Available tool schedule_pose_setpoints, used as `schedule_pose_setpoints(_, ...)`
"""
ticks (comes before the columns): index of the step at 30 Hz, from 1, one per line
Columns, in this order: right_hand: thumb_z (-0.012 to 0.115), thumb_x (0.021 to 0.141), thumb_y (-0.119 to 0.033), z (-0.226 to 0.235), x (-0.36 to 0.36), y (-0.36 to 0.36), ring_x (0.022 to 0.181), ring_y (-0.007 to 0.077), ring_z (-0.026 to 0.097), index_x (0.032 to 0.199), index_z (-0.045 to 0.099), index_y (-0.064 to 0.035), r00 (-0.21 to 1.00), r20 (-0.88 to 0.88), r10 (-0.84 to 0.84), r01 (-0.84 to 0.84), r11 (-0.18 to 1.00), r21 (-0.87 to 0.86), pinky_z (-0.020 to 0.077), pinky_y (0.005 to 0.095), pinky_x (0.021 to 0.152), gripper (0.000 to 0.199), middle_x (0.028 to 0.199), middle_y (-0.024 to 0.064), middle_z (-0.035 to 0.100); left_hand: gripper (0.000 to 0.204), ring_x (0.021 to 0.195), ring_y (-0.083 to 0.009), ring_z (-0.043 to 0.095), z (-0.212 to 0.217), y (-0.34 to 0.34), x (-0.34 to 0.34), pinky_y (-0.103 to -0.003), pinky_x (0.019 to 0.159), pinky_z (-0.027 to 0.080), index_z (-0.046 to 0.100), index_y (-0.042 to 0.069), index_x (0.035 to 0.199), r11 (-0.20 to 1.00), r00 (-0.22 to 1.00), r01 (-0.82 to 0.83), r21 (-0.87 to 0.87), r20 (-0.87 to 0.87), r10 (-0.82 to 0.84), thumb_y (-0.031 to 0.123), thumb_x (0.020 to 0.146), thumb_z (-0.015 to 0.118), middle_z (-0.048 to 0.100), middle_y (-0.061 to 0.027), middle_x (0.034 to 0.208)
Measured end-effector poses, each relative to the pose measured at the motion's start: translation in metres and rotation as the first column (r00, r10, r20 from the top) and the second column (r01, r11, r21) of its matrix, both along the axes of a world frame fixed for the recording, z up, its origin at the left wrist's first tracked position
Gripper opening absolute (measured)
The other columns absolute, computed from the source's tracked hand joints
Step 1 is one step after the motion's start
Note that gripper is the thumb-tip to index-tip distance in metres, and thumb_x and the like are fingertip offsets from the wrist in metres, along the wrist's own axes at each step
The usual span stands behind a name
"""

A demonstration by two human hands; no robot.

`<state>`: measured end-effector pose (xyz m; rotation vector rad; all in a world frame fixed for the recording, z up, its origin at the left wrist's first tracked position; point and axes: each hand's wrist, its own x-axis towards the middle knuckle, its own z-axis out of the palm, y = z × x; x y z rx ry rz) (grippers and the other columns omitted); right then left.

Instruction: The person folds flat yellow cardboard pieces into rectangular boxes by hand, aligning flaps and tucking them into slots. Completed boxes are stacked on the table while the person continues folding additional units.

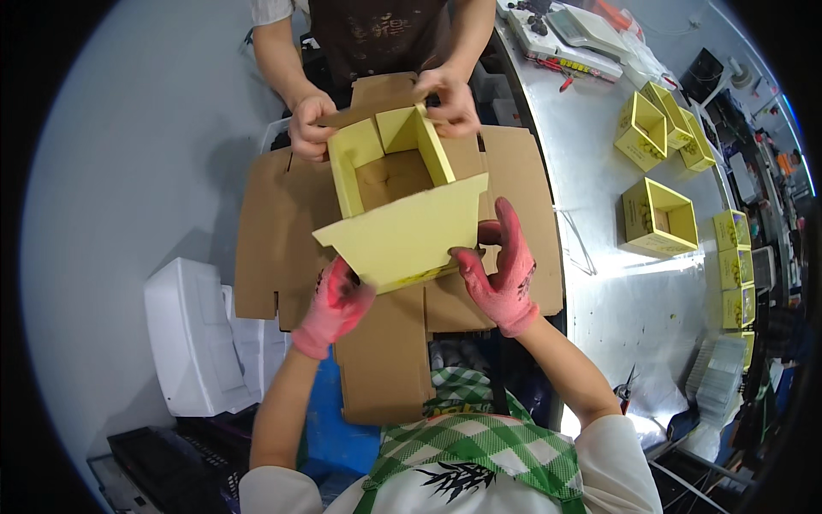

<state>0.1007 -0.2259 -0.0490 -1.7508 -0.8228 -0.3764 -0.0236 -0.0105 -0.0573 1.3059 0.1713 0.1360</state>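
A yellow cardboard box (344, 176) sits with its top uncovered over flattened brown cardboard. Its near panel (411, 224) leans outward toward me, wider at the top, with a tab at each upper corner. In a pink glove, my left hand (336, 308) grips this panel's lower left edge. My right hand (501, 278), gloved the same way, holds the panel's right side, thumb on the face toward me and fingers behind. Across from me, a co-worker's bare hands (310, 124) hold the box's far side and a brown flap (377, 110) there, which is blurred.
Flattened brown cardboard (265, 240) spreads beneath the box. On the right, a metal table (599, 317) carries several yellow boxes (659, 218), a scale (582, 32) and stacked clear plastic containers (715, 377). A white plastic bin (193, 334) stands at the left by the wall.
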Motion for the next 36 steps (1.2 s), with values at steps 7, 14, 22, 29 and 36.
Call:
schedule_pose_setpoints(7,0.075,0.067,-0.037,0.05,0.04,-0.01,0.132,0.0334,0.035,0.136,0.046,-0.016,0.886,0.239,0.398,-0.143,0.724,-0.675,0.0262,0.0555,0.108,0.077,0.143,0.0149,0.037,0.061,0.101,-0.0151,0.055,0.003,-0.046,0.03,-0.023,0.08,0.045,0.039,0.005,0.14,0.56,0.82,-0.571,0.6,0.438,0.367,-0.009,0.083,0.053,0.042,-0.0105,0.143)
schedule_pose_setpoints(14,0.08,0.057,-0.035,0.062,0.055,0.0,0.124,0.0226,0.046,0.132,0.047,-0.0147,0.767,0.228,0.6,-0.163,0.526,-0.834,0.0308,0.0531,0.109,0.084,0.134,0.006,0.048,0.053,0.103,-0.024,0.052,0.054,-0.027,0.016,-0.047,0.102,0.031,0.063,0.012,0.112,-0.212,0.969,-0.235,0.949,0.246,0.029,0.047,0.072,0.068,0.06,-0.0027,0.117)
schedule_pose_setpoints(22,0.077,0.062,-0.023,0.05,0.07,0.011,0.093,0.021,0.06,0.088,0.064,-0.0128,0.69,0.053,0.722,-0.4,0.441,-0.803,0.0339,0.0482,0.107,0.031,0.081,-0.0001,0.062,0.042,0.091,-0.0251,0.056,0.079,-0.005,0.059,-0.043,0.103,0.035,0.063,0.007,0.09,-0.362,0.819,0.328,0.872,-0.454,-0.351,0.043,0.071,0.068,0.06,-0.0054,0.075)
schedule_pose_setpoints(29,0.066,0.07,-0.02,0.037,0.054,0.006,0.094,0.0195,0.057,0.085,0.06,-0.0104,0.753,0.188,0.63,-0.351,0.627,-0.695,0.0339,0.0459,0.107,0.019,0.083,0.0024,0.059,0.046,0.068,-0.0094,0.058,0.09,-0.035,0.152,-0.024,0.055,0.046,0.049,0.006,0.111,0.122,0.065,0.993,0.0,-0.847,-0.527,0.028,0.077,0.07,0.059,-0.0018,0.079)
schedule_pose_setpoints(36,0.083,0.064,-0.031,-0.021,0.04,-0.011,0.107,0.0359,0.054,0.121,0.051,-0.0011,0.994,0.105,0.035,-0.024,0.994,-0.11,0.0433,0.0495,0.097,0.071,0.12,0.0203,0.05,0.048,0.092,-0.0141,0.054,0.06,-0.026,0.145,-0.03,0.082,0.045,0.05,0.004,0.124,0.352,0.17,0.914,-0.2,-0.599,-0.782,0.018,0.081,0.067,0.06,-0.0081,0.103)
